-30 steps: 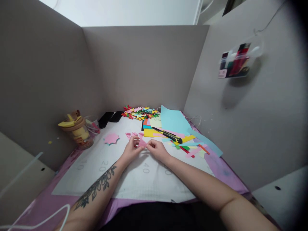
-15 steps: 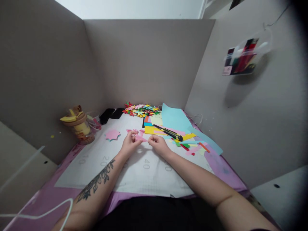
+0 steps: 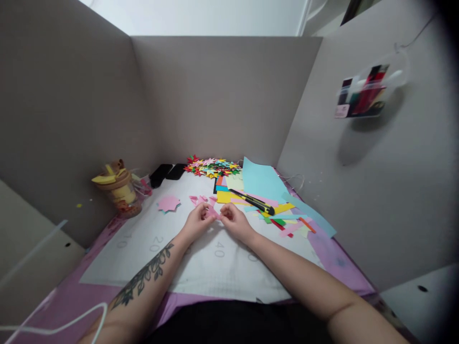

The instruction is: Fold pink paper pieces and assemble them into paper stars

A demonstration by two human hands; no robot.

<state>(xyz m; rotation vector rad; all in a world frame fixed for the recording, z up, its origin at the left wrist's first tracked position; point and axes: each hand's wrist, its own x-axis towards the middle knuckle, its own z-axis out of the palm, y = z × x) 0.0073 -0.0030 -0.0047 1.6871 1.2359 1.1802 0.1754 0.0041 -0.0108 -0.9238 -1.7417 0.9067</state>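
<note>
Between my two hands is a small piece of pink paper point(image 3: 214, 213), folded, its exact shape partly covered by fingers. My left hand point(image 3: 198, 221) pinches it from the left, while the fingertips of my right hand point(image 3: 234, 220) close on its right end. Just beyond my left hand lie several folded pink paper pieces point(image 3: 201, 198) on the white sheet point(image 3: 143, 260). Further left rests a flat pink paper shape with a jagged edge point(image 3: 169, 203), with a bluish one showing under it.
Colourful paper stars point(image 3: 211, 167) are heaped at the back. A box cutter point(image 3: 253, 201) lies on paper strips point(image 3: 283, 220) to the right, near a light blue sheet point(image 3: 263, 179). A cup point(image 3: 120, 191) stands left, and a clear container point(image 3: 366, 95) hangs on the right panel.
My hands have come slightly closer together around the pink paper, and it is turned a little. The whole view has shifted slightly downward.
</note>
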